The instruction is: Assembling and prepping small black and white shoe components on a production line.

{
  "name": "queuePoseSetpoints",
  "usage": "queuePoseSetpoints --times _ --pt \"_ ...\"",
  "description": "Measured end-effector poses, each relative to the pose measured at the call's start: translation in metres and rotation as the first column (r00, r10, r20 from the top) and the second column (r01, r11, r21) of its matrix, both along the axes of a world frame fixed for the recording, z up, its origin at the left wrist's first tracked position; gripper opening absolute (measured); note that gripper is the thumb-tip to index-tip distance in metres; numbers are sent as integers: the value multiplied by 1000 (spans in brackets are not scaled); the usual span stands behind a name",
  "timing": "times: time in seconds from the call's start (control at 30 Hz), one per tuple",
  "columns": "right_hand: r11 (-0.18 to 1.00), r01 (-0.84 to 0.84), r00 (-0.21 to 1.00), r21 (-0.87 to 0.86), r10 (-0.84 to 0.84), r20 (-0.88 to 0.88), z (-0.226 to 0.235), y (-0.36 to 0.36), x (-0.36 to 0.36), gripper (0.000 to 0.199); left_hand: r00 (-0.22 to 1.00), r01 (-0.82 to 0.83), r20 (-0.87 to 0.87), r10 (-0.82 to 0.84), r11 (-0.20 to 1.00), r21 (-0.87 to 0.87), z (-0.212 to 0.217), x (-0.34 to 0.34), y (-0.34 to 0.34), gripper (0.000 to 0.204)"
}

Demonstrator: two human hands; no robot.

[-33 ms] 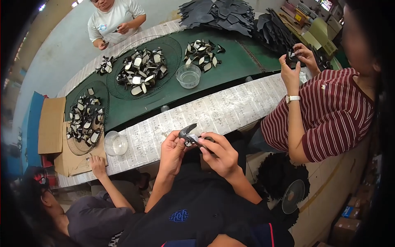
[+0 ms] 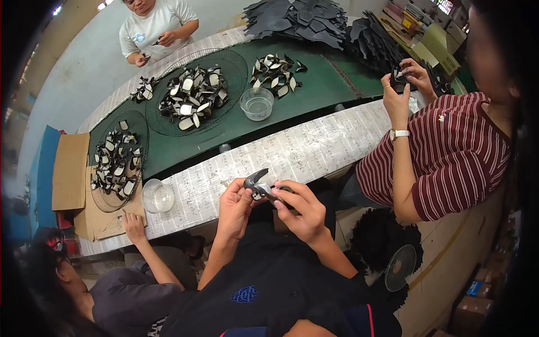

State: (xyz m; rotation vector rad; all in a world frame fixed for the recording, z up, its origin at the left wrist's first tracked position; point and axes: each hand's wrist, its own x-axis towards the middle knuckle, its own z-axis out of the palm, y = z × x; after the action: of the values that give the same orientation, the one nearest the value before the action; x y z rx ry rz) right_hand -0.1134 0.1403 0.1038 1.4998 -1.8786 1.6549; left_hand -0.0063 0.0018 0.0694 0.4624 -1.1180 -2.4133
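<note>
Above the near edge of the table, my left hand [image 2: 234,206] pinches a small black leather piece [image 2: 257,176] with a whitish lining, a shoe part by its look. My right hand [image 2: 303,212] is closed just to the right, its fingertips by the pale side of the piece. A dark loop, like a scissor handle, shows among the right fingers; the rest of it is hidden. Past my hands, a heap of similar black-and-white pieces [image 2: 193,96] fills a round wire rack [image 2: 238,59] on the green worktop.
Clear plastic tubs [image 2: 159,196] stand on the paper-covered ledge [image 2: 292,151]. Black leather sheets [image 2: 297,22] are piled at the back. Co-workers sit close by at left and right; another is across the table. A cardboard box [image 2: 70,171] stands at the left.
</note>
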Motion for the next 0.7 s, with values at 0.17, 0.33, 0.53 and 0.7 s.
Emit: queuePoseSetpoints --times 0.17,0.33,0.53,0.7 --pt "994 -93 899 -57 108 424 1 10 1 24 1000 -5 30 5 1000 -2 0 -1 1 24" --pt "995 -53 895 -82 84 439 5 16 -13 23 999 -5 37 5 1000 -10 1 -2 3 27" --pt "998 -22 1000 59 23 -13 11 13 -22 31 990 -15 136 32 991 -130 -5 -1 3 27" --pt "994 -73 996 84 77 -42 10 10 -19 35 989 -28 141 51 987 -161 5 -3 7 25"
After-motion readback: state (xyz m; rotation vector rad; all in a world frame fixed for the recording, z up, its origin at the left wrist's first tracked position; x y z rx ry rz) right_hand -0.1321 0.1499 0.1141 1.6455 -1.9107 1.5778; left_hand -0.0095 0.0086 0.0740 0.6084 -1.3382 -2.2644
